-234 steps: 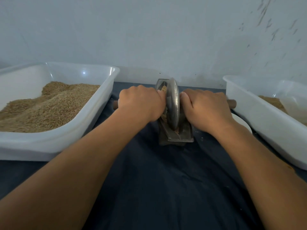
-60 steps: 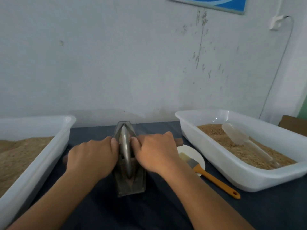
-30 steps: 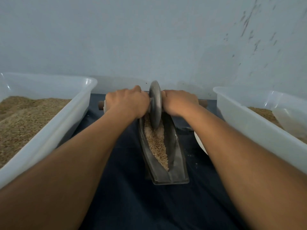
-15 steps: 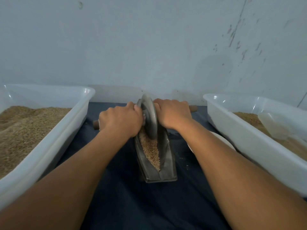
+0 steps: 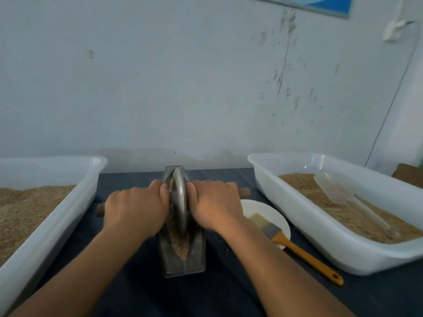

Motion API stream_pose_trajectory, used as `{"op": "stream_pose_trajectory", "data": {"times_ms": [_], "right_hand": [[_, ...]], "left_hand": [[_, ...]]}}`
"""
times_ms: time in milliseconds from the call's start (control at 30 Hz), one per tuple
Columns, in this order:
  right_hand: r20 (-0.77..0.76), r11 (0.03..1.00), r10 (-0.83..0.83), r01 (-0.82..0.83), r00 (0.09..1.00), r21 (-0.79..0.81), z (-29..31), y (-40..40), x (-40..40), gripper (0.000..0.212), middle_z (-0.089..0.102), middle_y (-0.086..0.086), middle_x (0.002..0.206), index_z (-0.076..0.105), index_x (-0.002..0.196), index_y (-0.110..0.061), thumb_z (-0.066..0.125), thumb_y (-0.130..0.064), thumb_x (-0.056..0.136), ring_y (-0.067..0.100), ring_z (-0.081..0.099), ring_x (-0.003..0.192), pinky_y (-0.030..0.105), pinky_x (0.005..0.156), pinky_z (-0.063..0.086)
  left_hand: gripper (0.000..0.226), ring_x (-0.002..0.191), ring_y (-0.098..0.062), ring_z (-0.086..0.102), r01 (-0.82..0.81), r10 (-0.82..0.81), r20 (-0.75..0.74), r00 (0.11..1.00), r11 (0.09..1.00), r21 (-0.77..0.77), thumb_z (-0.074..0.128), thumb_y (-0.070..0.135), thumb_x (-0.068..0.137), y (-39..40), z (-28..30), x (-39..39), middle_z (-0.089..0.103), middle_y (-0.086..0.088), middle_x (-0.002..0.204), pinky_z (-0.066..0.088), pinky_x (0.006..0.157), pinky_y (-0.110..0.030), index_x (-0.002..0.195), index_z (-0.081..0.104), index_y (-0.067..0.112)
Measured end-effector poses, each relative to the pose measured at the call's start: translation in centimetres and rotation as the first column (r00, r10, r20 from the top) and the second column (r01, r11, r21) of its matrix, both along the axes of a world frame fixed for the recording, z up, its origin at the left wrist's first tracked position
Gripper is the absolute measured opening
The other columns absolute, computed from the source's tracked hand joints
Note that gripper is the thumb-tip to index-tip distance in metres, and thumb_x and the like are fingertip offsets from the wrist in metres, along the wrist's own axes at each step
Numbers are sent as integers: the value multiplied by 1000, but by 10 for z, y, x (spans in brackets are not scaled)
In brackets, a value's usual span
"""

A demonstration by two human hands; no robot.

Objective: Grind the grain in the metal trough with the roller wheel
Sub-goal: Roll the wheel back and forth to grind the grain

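Note:
A narrow metal trough [image 5: 183,264] lies lengthwise on the dark cloth in front of me, with brown grain [image 5: 180,247] showing in its near end. A metal roller wheel [image 5: 179,202] stands upright in the trough near its middle. A wooden axle runs through the wheel, and its ends stick out at the left [image 5: 100,209] and right [image 5: 244,191]. My left hand [image 5: 135,208] grips the axle just left of the wheel. My right hand [image 5: 214,204] grips it just right of the wheel. Both hands hide most of the axle.
A white tub [image 5: 57,216] of grain stands at the left. At the right stands another white tub [image 5: 304,229] holding grain and a clear scoop [image 5: 332,188]. Between it and the trough lies a white plate [image 5: 256,208] with an orange-handled brush [image 5: 295,245]. A wall rises close behind.
The wheel has rolled back toward me from the far end of the trough to about its middle, both hands still on the axle. My view has lifted, showing more wall.

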State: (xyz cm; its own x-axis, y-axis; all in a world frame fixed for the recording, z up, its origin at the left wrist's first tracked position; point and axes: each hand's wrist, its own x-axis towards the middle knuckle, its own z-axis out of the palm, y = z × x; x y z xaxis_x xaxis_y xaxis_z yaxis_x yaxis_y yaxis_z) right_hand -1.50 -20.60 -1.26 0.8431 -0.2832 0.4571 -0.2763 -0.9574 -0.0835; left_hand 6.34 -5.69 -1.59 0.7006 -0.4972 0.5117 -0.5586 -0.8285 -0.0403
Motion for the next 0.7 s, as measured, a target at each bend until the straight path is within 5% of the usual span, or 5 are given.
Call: {"op": "stream_pose_trajectory", "data": {"times_ms": [200,467,700], "right_hand": [[24,999,23,-24,999,25,4,10,-19,57,66,1,90,67,100,-27,14,-47,104,27,56,86,49,90,37],[48,999,54,-54,997,7,9,14,-34,55,67,1,86,68,103,-28,18,-51,105,23,42,76,46,82,31],[61,999,50,-50,997,9,4,15,-29,58,66,2,88,68,99,-27,16,-50,105,27,53,80,46,82,33]], "left_hand": [[30,52,-11,42,34,-35,-22,999,999,-14,11,41,100,12,0,-8,51,6,65,32,57,-34,83,34,32],[20,63,-14,49,49,-50,2,999,989,140,17,37,99,17,3,-14,54,8,78,39,62,-33,88,32,32],[29,56,-10,44,34,-31,-33,999,997,76,12,39,98,15,1,-12,52,8,70,35,57,-32,79,33,30]]}}
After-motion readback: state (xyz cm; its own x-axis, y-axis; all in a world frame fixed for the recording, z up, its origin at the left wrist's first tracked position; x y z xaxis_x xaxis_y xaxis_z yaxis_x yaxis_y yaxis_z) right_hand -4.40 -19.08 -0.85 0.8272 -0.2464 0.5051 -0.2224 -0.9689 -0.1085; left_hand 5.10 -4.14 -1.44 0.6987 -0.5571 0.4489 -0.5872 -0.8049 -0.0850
